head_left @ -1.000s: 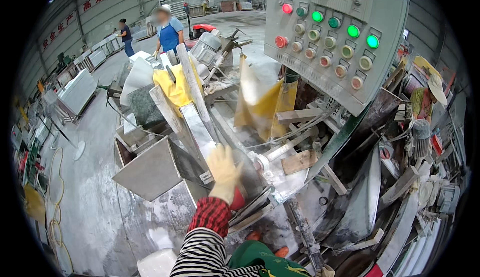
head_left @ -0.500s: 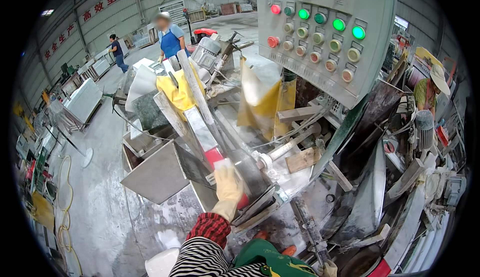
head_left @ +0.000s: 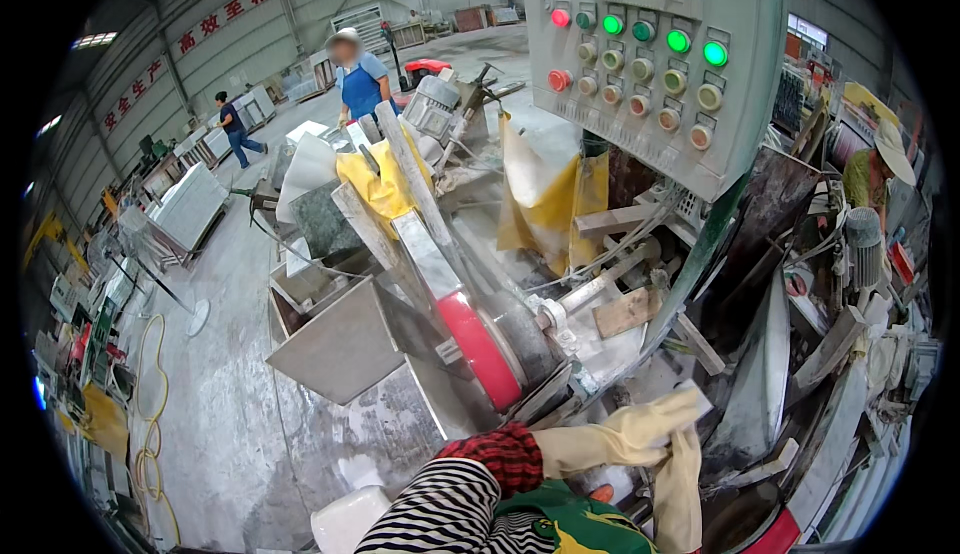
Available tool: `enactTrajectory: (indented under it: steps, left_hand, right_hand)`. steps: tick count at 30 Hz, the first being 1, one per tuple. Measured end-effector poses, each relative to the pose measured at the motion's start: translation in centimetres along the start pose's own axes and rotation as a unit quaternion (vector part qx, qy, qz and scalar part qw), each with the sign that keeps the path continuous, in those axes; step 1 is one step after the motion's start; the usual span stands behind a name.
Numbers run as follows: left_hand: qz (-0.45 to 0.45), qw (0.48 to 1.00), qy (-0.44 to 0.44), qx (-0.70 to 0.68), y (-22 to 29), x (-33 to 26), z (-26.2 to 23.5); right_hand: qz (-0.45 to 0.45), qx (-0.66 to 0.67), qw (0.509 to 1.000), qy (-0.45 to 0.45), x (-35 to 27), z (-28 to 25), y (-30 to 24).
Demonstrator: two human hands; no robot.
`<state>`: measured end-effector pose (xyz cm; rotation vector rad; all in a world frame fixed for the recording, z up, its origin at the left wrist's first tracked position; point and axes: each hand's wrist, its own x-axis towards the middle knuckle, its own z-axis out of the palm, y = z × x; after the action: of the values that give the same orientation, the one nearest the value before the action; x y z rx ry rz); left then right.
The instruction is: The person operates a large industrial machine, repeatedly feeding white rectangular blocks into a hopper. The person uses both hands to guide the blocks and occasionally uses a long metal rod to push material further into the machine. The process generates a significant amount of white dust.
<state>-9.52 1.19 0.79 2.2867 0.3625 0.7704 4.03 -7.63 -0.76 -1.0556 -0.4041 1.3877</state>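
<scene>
My left hand (head_left: pixel 620 436), in a cream glove under a red checked cuff, reaches across to the right above my green apron (head_left: pixel 575 519). Its fingers close on a small pale flat piece (head_left: pixel 708 406), partly hidden by the glove. Up from the lower edge comes my right hand (head_left: pixel 680 489), also gloved; its fingers meet the left hand by the piece, and their grip is not clear. Left of both hands, a red band (head_left: pixel 480 349) curves over the near end of a narrow machine track, with a pale strip (head_left: pixel 425 254) lying farther up it.
A grey control box (head_left: pixel 650 74) with lit buttons hangs at upper right. Beside the track stand a grey metal bin (head_left: pixel 335 344) and yellow sheeting (head_left: pixel 375 186). A person in a blue apron (head_left: pixel 362 92) stands beyond. At right are a motor (head_left: pixel 862 244) and another person's hat (head_left: pixel 893 149).
My left hand has left the red band and swung right with the pale piece. My right hand has risen from the lower edge to meet it. The view has shifted slightly.
</scene>
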Motion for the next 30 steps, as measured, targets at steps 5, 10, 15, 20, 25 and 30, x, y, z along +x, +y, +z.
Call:
enactTrajectory:
  steps: [5,10,15,20,25,30]
  left_hand:
    - [0.118,0.991,-0.007,0.065,-0.7,0.5,-0.8]
    - [-0.117,0.954,0.089,0.263,-9.8,-4.3,-9.6]
    - [-0.344,0.784,0.133,0.500,-17.2,-15.9,-16.4]
    - [-0.474,0.676,0.012,0.564,-16.4,-18.1,-12.6]
    - [-0.486,0.660,-0.019,0.572,-19.8,-18.5,-12.9]
    - [-0.487,0.659,-0.026,0.573,-19.1,-17.9,-12.9]
  right_hand:
    - [-0.230,-0.015,0.969,0.085,0.0,-6.9,0.0]
    - [-0.271,-0.112,0.902,0.318,-3.4,-20.4,-1.1]
    - [-0.272,0.103,0.836,0.465,-8.8,-29.2,-2.3]
    - [-0.336,0.145,0.795,0.483,-10.5,-32.5,-1.5]
    - [-0.295,0.080,0.727,0.615,-8.7,-34.5,-2.1]
    - [-0.314,0.061,0.699,0.640,-7.6,-37.3,-4.9]
